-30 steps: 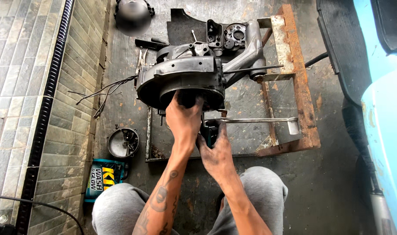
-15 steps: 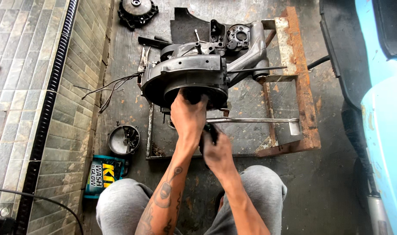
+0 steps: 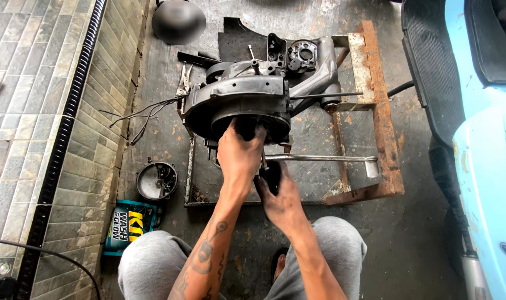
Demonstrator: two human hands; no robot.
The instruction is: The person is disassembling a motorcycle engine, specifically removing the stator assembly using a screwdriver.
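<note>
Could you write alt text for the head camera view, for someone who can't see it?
Seen from above, a crouching person's left hand reaches into the round opening of a dark engine casing on a rusty metal frame, while the right hand grips a dark-handled tool. A blue scooter stands at right.

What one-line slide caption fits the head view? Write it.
Left hand reaches into a greasy engine casing on a rusty frame; right hand grips a dark-handled tool.

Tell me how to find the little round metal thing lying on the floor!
Start at the big dark grey engine casing on the rusty metal frame and look down to its left, on the concrete floor. There lies a small round dark metal plate with parts inside, just above the teal pouch. Unlike the smooth dark dome at the top, it is open and flat.
</note>
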